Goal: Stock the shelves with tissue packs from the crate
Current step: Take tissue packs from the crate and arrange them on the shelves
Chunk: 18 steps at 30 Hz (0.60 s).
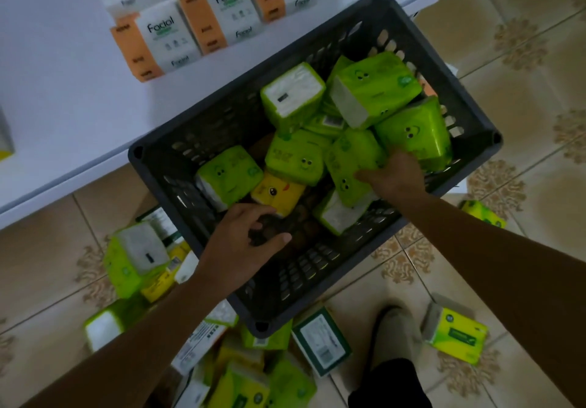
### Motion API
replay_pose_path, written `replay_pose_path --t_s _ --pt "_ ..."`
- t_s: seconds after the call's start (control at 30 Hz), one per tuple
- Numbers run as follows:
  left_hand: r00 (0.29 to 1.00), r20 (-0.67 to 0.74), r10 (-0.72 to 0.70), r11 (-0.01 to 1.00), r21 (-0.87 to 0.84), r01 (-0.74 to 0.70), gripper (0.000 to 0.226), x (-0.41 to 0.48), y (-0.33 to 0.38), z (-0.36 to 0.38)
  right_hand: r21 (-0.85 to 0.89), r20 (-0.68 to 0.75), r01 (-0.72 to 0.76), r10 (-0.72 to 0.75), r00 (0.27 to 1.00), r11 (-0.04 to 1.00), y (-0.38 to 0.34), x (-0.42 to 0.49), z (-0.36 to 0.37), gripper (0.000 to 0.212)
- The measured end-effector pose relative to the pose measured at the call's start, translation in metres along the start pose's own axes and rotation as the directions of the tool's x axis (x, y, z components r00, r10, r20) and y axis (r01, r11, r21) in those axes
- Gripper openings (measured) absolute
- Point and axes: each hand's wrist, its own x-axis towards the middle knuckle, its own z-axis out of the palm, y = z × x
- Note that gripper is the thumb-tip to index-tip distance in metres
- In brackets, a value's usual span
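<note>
The right hand point(393, 176) grips a green tissue pack point(350, 158), thumb on its near side and fingers curled over the far side. The left hand point(250, 236) is half open inside the crate point(203, 128), with the thumb spread wide and the bent fingertips at the near edge of the single yellow pack point(277, 190). Whether they touch it cannot be told.

Besides the held pack, I count about seven loose green packs point(293, 95) in the crate. One lies just beyond the left hand, one under the right hand, and the rest are piled beyond the right hand toward the far corner. The crate floor is bare beneath the left hand and between the two hands.

Beyond both hands, the crate's far rim overlaps the edge of the white shelf point(63, 97). About five orange-and-white Facial packs point(158, 43) stand on it, cut off at the top of the view, with bare shelf beyond the left hand.

On the tiled floor point(523, 106), two yellow-green packs point(456, 334) lie outside the right forearm. A heap of mixed packs point(136, 255), too jumbled to count, lies beside and under the left forearm. A foot point(396, 338) stands between the forearms.
</note>
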Motion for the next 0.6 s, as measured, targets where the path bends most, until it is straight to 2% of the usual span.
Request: replay_pose_path --t_s 0.07,0.13,0.23,0.3,0.37,0.5,0.6 --pt "1.0 -0.002 -0.022 1.0 -0.02 0.022 0.03 -0.004 0.002 0.001 0.045 0.082 -0.039 0.036 0.996 0.998 -0.005 -0.01 -0.002 0.061" --pt "0.999 -0.003 -0.047 0.998 -0.038 0.047 0.031 -0.009 0.01 -0.001 0.219 0.169 -0.141 0.105 0.98 0.965 -0.016 -0.029 -0.006 0.058" --pt "0.999 -0.001 -0.032 0.999 -0.037 0.032 0.059 -0.016 0.035 -0.011 0.551 0.385 -0.367 0.161 0.909 0.749 -0.041 -0.068 -0.018 0.042" --pt "0.998 -0.06 0.028 0.999 -0.039 -0.031 0.074 -0.021 0.055 -0.027 0.643 0.461 -0.405 0.093 0.882 0.65 -0.063 -0.094 -0.027 0.038" --pt "0.986 -0.125 0.112 0.993 -0.004 -0.114 0.082 -0.025 0.076 -0.051 0.71 0.436 -0.354 0.015 0.9 0.609 -0.089 -0.119 -0.04 0.045" --pt "0.942 -0.195 0.272 0.962 0.066 -0.264 0.085 -0.054 0.118 -0.11 0.81 0.282 -0.193 -0.08 0.956 0.554 -0.14 -0.172 -0.075 0.056" --pt "0.928 -0.213 0.305 0.95 0.134 -0.282 0.107 -0.093 0.147 -0.145 0.835 0.15 -0.056 -0.129 0.98 0.547 -0.164 -0.227 -0.1 0.055"
